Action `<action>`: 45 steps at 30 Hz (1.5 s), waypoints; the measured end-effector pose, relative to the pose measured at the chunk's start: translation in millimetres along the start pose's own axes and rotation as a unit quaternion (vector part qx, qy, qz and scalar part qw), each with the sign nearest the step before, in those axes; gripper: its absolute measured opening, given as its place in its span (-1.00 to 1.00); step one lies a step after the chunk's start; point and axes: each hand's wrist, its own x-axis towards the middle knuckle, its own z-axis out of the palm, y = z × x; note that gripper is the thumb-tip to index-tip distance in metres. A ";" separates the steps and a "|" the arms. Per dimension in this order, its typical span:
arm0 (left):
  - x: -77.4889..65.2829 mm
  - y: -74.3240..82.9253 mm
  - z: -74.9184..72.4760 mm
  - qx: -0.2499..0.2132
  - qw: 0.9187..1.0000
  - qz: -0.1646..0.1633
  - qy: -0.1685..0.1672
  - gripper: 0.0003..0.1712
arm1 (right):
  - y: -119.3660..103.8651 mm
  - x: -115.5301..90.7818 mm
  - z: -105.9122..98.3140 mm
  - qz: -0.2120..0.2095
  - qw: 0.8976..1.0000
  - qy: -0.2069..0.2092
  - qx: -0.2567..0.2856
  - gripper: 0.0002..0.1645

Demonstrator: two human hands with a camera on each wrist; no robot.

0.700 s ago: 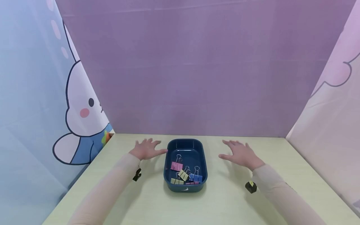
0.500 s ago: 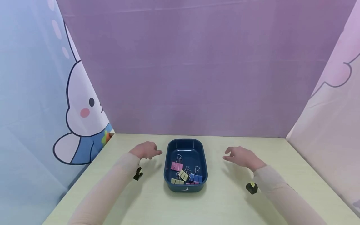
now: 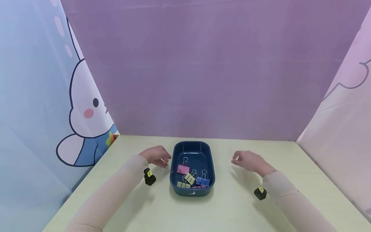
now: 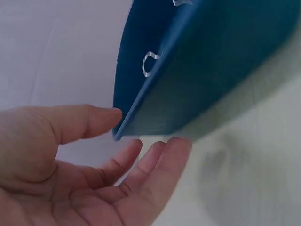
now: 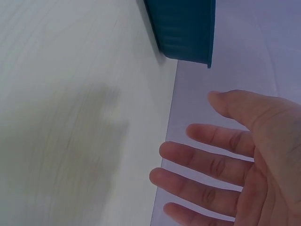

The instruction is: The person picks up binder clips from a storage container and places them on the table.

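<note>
A dark blue rectangular tray (image 3: 200, 160) stands upright on the table, with several binder clips in its near half. Among them are a pink clip (image 3: 183, 169), a pale yellow clip (image 3: 189, 178) and a blue clip (image 3: 203, 181), their wire handles sticking up. My left hand (image 3: 156, 155) hovers just left of the tray. In the left wrist view its thumb (image 4: 91, 123) overlaps the corner of the rim, while the fingers are loosely bent below and hold nothing. My right hand (image 3: 250, 161) is apart from the tray on its right, fingers spread and relaxed.
The pale wooden table (image 3: 226, 212) runs back to a purple cloth (image 3: 191, 71). Printed fabric with a rabbit (image 3: 87, 109) hangs at the left, and pinkish fabric (image 3: 345, 129) at the right. A small black device (image 3: 149, 177) sits by each wrist.
My left hand's fingers went from spread to curled inward, then loosened again as it turned and came closer to the tray. My right hand drew its fingers in and lowered slightly. The tray stayed put.
</note>
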 end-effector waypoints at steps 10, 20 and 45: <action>0.4 2.2 11.6 -0.079 0.995 -0.035 -0.053 -0.74 | -0.8 -1.6 -1.5 -0.001 1.000 0.007 0.001 -0.69; 4.4 2.2 14.6 -0.083 0.994 -0.053 -0.041 -0.77 | -4.1 -0.9 -0.6 0.001 1.000 0.004 0.005 -0.69; 10.5 2.3 10.0 -0.101 0.991 -0.082 -0.031 -0.73 | -134.1 32.3 10.3 -0.127 0.990 -0.068 0.008 -0.85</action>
